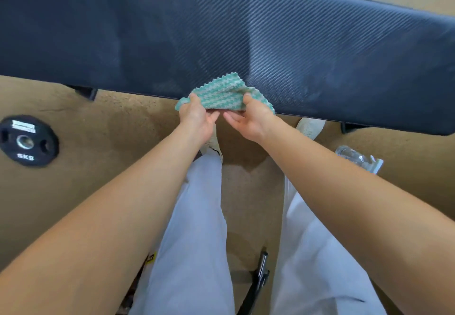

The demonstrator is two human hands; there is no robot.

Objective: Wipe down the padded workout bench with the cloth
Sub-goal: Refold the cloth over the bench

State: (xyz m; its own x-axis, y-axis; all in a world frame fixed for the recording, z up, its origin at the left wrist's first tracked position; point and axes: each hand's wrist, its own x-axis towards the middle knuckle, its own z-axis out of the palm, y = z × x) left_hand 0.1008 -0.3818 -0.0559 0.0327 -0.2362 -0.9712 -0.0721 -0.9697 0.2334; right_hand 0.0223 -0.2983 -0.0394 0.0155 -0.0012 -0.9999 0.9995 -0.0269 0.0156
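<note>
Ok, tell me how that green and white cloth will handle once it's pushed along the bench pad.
The cloth sags and folds between the left hand and right hand, so it is probably floppy and light. On the ribbed bench, it may bunch unless pressed flat.

Cloth (222, 93) at the bench's (221, 31) near edge — weight plate (28, 140) on the floor, left.

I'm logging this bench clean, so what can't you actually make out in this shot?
Head view only:
- Bench: both ends cut off by the frame edges; its frame hidden under the pad.
- Cloth: underside and near edge hidden by the left hand and right hand.
- Weight plate: top label blurred.
- Clear bottle: partly behind the right forearm.
</note>
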